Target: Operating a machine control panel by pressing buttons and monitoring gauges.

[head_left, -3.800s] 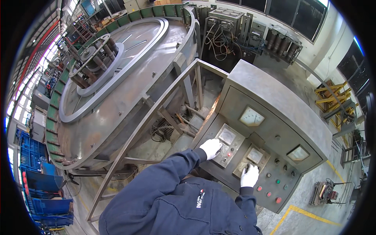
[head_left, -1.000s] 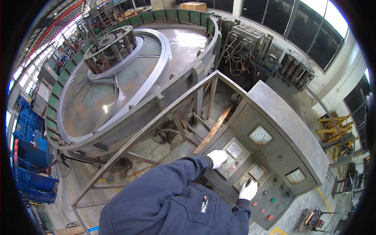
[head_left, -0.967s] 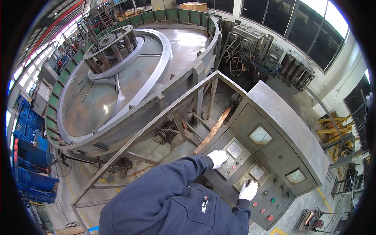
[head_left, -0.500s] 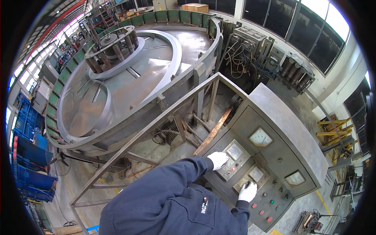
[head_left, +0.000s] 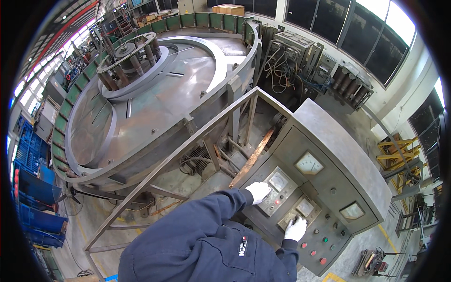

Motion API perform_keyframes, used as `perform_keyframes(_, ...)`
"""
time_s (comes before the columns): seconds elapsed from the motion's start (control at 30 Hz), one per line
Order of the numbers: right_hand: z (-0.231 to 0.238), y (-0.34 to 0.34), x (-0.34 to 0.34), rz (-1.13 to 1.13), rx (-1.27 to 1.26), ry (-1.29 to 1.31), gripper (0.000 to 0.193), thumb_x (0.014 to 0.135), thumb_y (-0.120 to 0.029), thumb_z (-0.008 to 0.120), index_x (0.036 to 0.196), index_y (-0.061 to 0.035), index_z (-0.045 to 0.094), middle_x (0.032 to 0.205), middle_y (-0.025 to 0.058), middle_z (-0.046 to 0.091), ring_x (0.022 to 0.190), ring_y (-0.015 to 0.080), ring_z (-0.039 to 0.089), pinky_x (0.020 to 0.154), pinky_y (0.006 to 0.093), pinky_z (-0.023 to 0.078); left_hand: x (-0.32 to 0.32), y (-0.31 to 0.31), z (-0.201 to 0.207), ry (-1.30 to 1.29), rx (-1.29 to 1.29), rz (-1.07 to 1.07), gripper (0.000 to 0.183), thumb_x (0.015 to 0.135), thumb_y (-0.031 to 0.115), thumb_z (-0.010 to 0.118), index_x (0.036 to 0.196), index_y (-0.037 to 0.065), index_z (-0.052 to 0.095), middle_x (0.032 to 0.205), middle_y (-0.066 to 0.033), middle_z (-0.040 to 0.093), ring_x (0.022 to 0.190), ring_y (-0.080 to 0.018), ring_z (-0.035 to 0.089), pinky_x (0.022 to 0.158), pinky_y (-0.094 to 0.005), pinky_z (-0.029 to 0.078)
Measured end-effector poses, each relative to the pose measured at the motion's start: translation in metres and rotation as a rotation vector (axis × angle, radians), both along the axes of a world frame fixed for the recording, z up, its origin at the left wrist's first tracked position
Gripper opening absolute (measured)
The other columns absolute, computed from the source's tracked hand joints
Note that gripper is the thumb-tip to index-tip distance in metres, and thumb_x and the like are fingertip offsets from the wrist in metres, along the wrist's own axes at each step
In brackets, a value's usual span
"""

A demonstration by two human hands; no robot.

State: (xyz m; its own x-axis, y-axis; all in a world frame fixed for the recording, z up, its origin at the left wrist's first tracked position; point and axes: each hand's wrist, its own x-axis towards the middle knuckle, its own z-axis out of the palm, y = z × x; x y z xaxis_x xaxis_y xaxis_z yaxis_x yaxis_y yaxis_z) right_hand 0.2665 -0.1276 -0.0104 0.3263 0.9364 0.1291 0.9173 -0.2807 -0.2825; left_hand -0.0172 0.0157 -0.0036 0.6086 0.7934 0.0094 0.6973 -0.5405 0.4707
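Note:
Both my hands wear white gloves and rest at a grey control console (head_left: pixel 345 145). My left hand (head_left: pixel 258 192) is closed at the left edge of a small meter panel (head_left: pixel 277 181) with a lit red lamp; what its fingers hold is hidden. My right hand (head_left: pixel 295 229) pinches a dark knob (head_left: pixel 293 219) on a second meter panel (head_left: pixel 304 207). Beyond the console stands a large round metal turntable (head_left: pixel 155 110) inside a green-lined rim. A cage-like hub of upright rollers (head_left: pixel 129 63) stands on it, and a curved pale metal band (head_left: pixel 219 70) sweeps around its surface.
An angle-iron frame (head_left: pixel 183 164) runs between me and the turntable. A copper-coloured bar (head_left: pixel 253 157) leans beside the console. Red and green push buttons (head_left: pixel 323 261) sit right of my right hand. Blue racks (head_left: pixel 40 188) stand left, a yellow metal stand (head_left: pixel 399 155) right.
The turntable has turned counterclockwise, its slots and curved band shifting round. Both hands stay at their panels. The whole view has drifted slightly.

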Motion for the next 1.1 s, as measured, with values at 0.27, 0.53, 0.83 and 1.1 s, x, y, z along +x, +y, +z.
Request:
perform_keyframes(0.27,-0.003,0.001,0.001,-0.001,-0.013,-0.018,0.033,0.091,-0.021,0.078,0.121,-0.0069,0.075,0.116,0.0183,0.065,0.109,0.0385,0.065,0.094,0.0511,0.054,0.002,0.001,-0.005,0.033,-0.023,0.012,0.019,0.094,0.022,0.070,0.102,0.006,0.071,0.096,-0.0199,0.071,0.092,-0.0413,0.073,0.082,-0.0509,0.058)
perform_keyframes(0.53,-0.009,0.000,0.003,0.012,-0.011,-0.031,0.036,0.093,-0.023,0.077,0.125,-0.0060,0.073,0.117,0.0204,0.065,0.111,0.0405,0.064,0.096,0.0524,0.053,0.002,0.001,-0.008,0.032,0.006,0.007,0.019,0.094,0.022,0.069,0.103,0.005,0.071,0.097,-0.0198,0.071,0.093,-0.0406,0.072,0.083,-0.0507,0.058)
perform_keyframes(0.83,-0.013,-0.001,0.006,-0.008,-0.031,-0.018,0.038,0.094,-0.026,0.076,0.126,-0.0068,0.072,0.121,0.0223,0.066,0.113,0.0419,0.064,0.098,0.0532,0.052,0.002,-0.001,-0.005,0.050,0.019,0.005,0.021,0.094,0.023,0.070,0.105,0.005,0.070,0.098,-0.0194,0.070,0.094,-0.0399,0.072,0.083,-0.0508,0.058)
perform_keyframes(1.1,-0.012,0.000,0.005,-0.017,-0.039,-0.012,0.037,0.093,-0.026,0.077,0.124,-0.0070,0.073,0.120,0.0217,0.067,0.111,0.0411,0.065,0.097,0.0528,0.052,0.003,-0.002,-0.004,0.053,0.004,0.021,0.022,0.094,0.023,0.069,0.106,0.005,0.071,0.098,-0.0197,0.070,0.095,-0.0401,0.071,0.084,-0.0510,0.057)
